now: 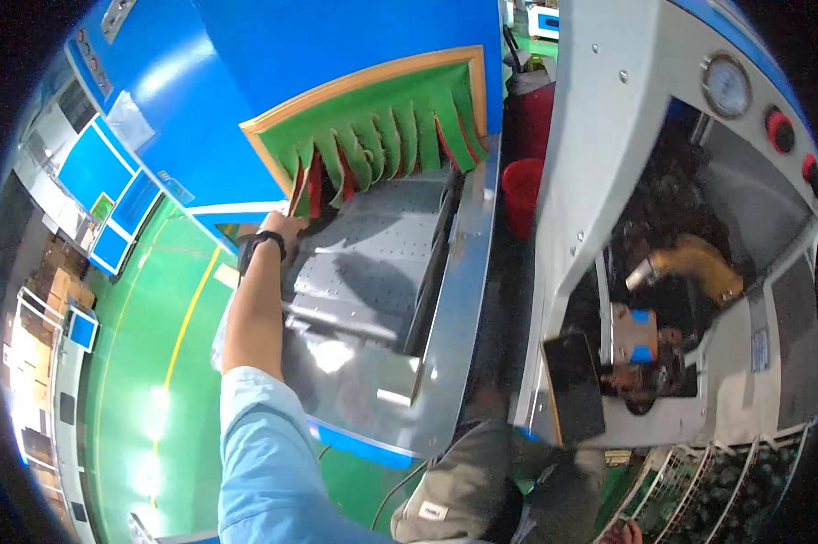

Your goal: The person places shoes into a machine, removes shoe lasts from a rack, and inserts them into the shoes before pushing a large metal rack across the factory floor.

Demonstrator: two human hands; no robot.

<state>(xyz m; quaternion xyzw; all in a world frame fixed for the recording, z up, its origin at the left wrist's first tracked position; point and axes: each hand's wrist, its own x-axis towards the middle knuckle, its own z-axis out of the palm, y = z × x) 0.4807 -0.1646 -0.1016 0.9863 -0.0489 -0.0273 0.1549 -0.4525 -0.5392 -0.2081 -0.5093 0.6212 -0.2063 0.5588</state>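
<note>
My left arm, in a light blue sleeve with a dark wristband, stretches forward. At its end my left hand (285, 224) is at the lower left end of a fringed curtain (373, 150), green with red backing. Its fingers look curled beside the leftmost strip; what they hold, if anything, is hidden. The strips hang in a tan-framed opening of a blue machine (336, 45), above a grey perforated bed (364, 272). At the bottom edge, only a small part of what looks like my right hand (623, 532) shows beside a wire basket (681, 490).
A white machine (554, 245) stands close on the right, with a round gauge (726, 85), red knobs (779, 130) and a brass-coloured pipe-like part (699, 265) in its open bay. A red bin (521, 195) sits between the machines. Green floor (187, 317) with yellow lines lies left.
</note>
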